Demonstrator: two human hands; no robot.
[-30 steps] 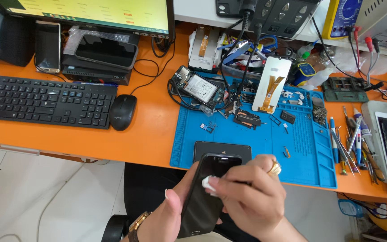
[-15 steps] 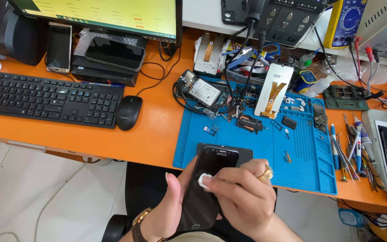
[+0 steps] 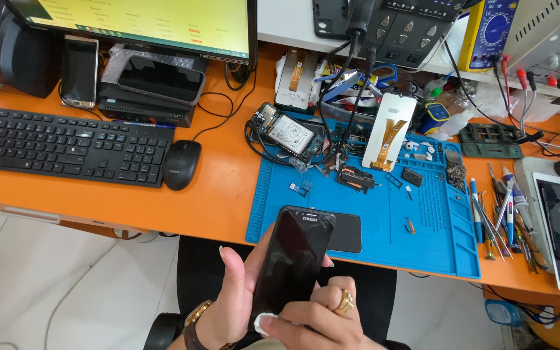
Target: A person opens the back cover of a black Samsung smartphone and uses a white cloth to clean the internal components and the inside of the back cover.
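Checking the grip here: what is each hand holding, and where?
Left hand holds the black phone by its side edges; right hand pinches a white wipe against its lower end.

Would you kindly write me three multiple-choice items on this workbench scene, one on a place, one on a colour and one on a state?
1. Where does the computer mouse lie?
A. On the blue mat
B. On the orange desk, right of the keyboard
C. On top of the monitor

2. What colour is the work mat?
A. Blue
B. Green
C. Red

3. How is the black phone held?
A. Lying flat on the mat
B. Gripped in the left hand, with the right hand pressing a white wad against its lower end
C. Tucked under the keyboard

Answers:
1 B, the mouse sits on the desk beside the keyboard.
2 A, the mat is plainly blue.
3 B, the left hand wraps the phone while the right hand holds the white wad at its bottom edge.
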